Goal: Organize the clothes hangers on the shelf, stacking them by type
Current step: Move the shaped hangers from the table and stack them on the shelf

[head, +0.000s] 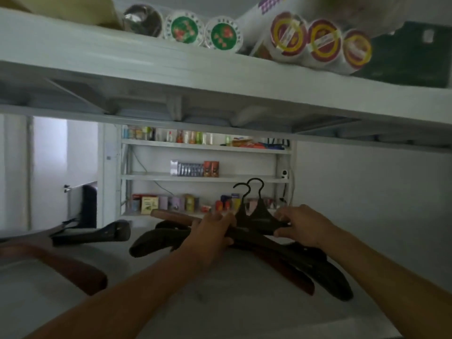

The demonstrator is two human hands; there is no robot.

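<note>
Both hands' grip (256, 228) closed on black hangers (259, 216), hooks above.

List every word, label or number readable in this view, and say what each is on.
No text is legible.
Green round labels: ring of characters, blurred.
Red-and-yellow round labels: white strips, print unreadable.
Boxes on the far shelves: too small.
Black hangers: no readable marking.
</note>
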